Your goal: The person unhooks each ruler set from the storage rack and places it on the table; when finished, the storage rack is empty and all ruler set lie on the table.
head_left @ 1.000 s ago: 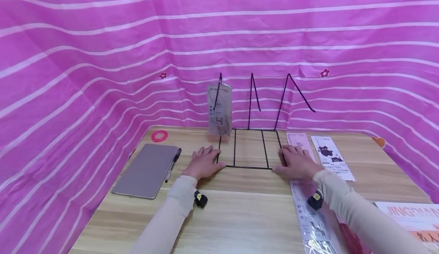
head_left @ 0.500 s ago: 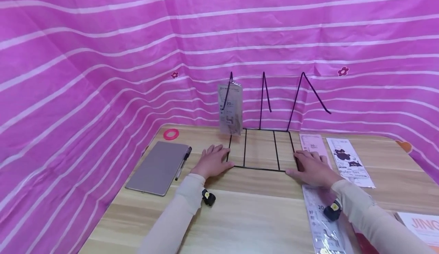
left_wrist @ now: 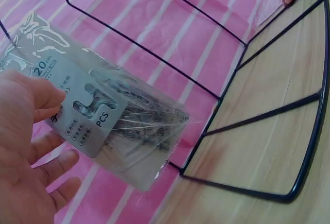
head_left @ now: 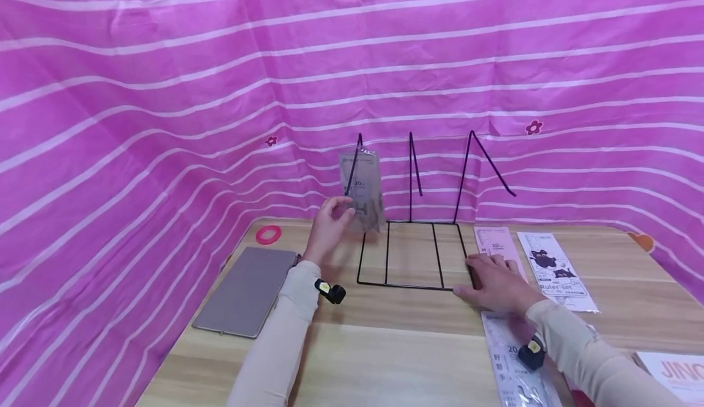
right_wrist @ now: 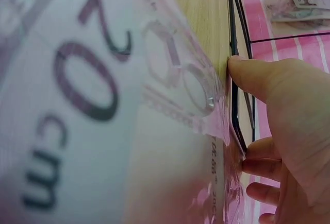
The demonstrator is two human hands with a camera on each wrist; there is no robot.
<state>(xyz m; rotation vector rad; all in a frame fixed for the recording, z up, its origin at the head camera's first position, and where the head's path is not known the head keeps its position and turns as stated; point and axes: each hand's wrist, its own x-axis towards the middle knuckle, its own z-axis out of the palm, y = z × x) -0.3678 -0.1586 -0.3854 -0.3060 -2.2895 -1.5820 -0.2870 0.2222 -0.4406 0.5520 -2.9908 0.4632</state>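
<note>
A black wire display rack [head_left: 438,254] stands on the wood-grain bench [head_left: 407,358], its flat base of parallel bars lying toward the person and its three tall hooks rising at the rear, each bent over at the top. On the rack's leftmost hook [head_left: 354,164] hangs a clear plastic packet [head_left: 365,181] with a grey label; it is marked "20 cm" and "PCS", and printed transparent ruler pieces show inside.

The left hand [head_left: 330,227] is raised at the left of the rack, right beside the packet's lower part. Its fingers are loosely bent and it is not seen grasping anything; whether a fingertip touches the plastic cannot be told. The right hand [head_left: 497,282] grips the rack's front right corner, thumb at the front rail and fingers along the side rail.

Just right of the rack, partly beneath the right hand, lies a pink packet [head_left: 495,242]; farther right of the rack is a white "Ruler set" packet [head_left: 552,266] with dark cartoon cats. Nearer the person than the rack's right corner lies a pale packet [head_left: 503,352], partly covered by the forearm. Left of the rack are a grey notebook [head_left: 247,291] and, behind that, a pinkish-red ring [head_left: 260,236]. Pink striped cloth [head_left: 385,58] hangs behind the rack.
</note>
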